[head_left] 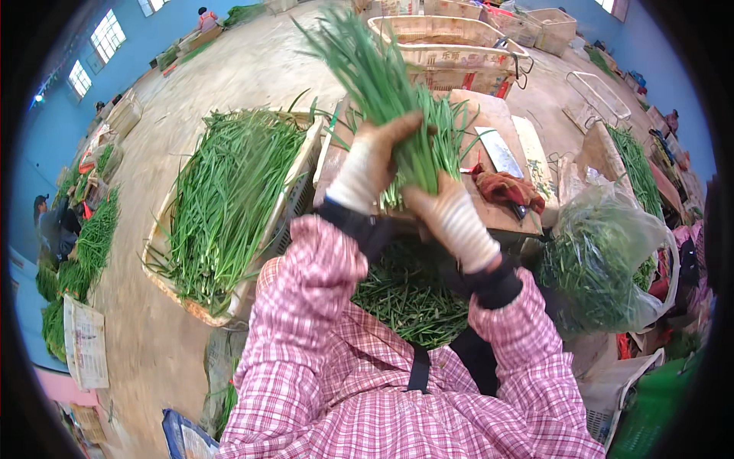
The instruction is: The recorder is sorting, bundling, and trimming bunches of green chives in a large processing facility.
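My left hand point(390, 141), wrapped in white at the wrist, grips a bundle of long green leafy stalks point(363, 69) held raised and slanting over a work board point(489, 226). My right hand point(432, 199), also wrapped, is closed on the bundle's lower end, below and right of my left. More green stalks point(451, 122) lie on the board behind the bundle. To the right are a broad blade point(498, 149) and a crumpled red-brown cloth point(505, 187).
A crate of greens point(229, 199) stands left, a clear bag of greens point(596, 268) right. Cut leaves point(405, 298) lie below the board. Empty-looking crates point(451, 61) stand behind. Other people work along the walls, one at left point(53, 229).
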`<state>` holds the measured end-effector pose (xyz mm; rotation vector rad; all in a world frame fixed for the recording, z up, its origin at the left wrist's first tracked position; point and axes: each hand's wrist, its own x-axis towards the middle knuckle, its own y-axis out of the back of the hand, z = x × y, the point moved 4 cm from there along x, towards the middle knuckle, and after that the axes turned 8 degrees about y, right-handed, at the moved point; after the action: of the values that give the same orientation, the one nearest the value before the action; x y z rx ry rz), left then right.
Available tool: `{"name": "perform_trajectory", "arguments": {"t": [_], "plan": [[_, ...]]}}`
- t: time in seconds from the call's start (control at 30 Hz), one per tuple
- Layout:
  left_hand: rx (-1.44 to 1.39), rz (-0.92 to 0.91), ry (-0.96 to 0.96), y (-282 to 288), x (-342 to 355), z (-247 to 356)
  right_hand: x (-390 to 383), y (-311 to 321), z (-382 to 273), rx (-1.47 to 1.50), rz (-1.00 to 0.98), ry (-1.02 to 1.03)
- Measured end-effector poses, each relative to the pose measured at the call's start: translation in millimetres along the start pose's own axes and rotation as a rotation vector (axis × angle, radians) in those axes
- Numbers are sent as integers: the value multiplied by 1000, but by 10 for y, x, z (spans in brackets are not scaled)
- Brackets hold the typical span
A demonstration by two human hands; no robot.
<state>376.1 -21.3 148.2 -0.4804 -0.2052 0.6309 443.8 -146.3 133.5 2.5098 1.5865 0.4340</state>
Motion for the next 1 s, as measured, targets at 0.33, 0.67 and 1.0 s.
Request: {"name": "perform_trajectory", "arguments": {"t": [0.33,0.67,1.0], "plan": [[1163,414,-163,968,814,-185,709,113,851,242,-55,-519],[1571,-357,-303,520,942,-782,347,347,422,68,-287,-508],[1758,-296,-335,418,985,-886,802,676,1527,-736,253,67]]}}
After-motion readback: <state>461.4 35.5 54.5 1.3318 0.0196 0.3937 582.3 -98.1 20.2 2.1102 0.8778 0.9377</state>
